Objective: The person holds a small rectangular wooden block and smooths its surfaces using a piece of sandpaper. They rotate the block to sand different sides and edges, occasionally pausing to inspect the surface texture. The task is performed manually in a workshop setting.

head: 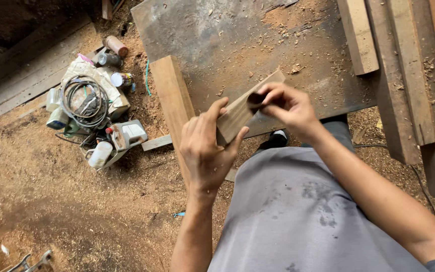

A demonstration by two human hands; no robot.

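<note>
Surrounding the hands' wood block [237, 113]: beam [173, 98], workbench [217, 35], tool pile [89, 106].

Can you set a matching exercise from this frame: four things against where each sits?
1 wood block
2 left hand
3 right hand
4 coiled cable

A pressing a small dark piece onto the block's upper end
B on the sawdust floor, on the pile of tools
C gripping the block's lower end
D held between both hands

Pairs: 1-D, 2-C, 3-A, 4-B

Pale tan wood block [240, 108] with a dark patch, grey dust-speckled surface [217, 35], grey stained shirt [298, 211], reddish-brown sawdust floor [66, 201].
</note>
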